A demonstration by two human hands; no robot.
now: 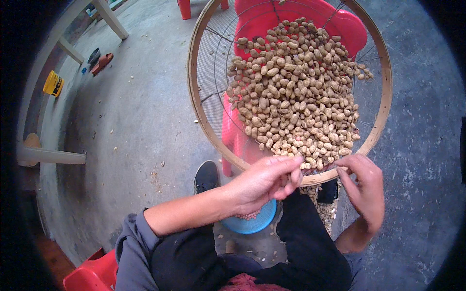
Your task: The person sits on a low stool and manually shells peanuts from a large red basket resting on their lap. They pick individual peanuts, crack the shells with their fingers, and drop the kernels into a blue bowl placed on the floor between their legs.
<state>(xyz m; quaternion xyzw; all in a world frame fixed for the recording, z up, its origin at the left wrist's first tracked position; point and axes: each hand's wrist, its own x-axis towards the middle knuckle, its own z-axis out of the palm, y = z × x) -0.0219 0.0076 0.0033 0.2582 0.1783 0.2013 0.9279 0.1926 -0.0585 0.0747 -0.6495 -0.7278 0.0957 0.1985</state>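
A round wood-rimmed mesh sieve (378,131) rests on a red plastic chair (349,29) and holds a heap of unshelled peanuts (291,91). Over the sieve's near rim, my left hand (276,176) has its thumb against curled fingers; whether something small is between them cannot be told. My right hand (364,182) is at the rim's near right, thumb and fingers apart, with nothing visible in it. Below my left wrist, a blue plastic basket (264,223) on the floor contains shelled pink peanut kernels (251,214), partly hidden by the forearm.
Empty peanut shells (327,214) lie on the floor between my legs and by my right shoe. A red stool (93,272) is at lower left. Farther left are pale furniture legs (109,20), a yellow bucket (53,83) and a slipper (102,64).
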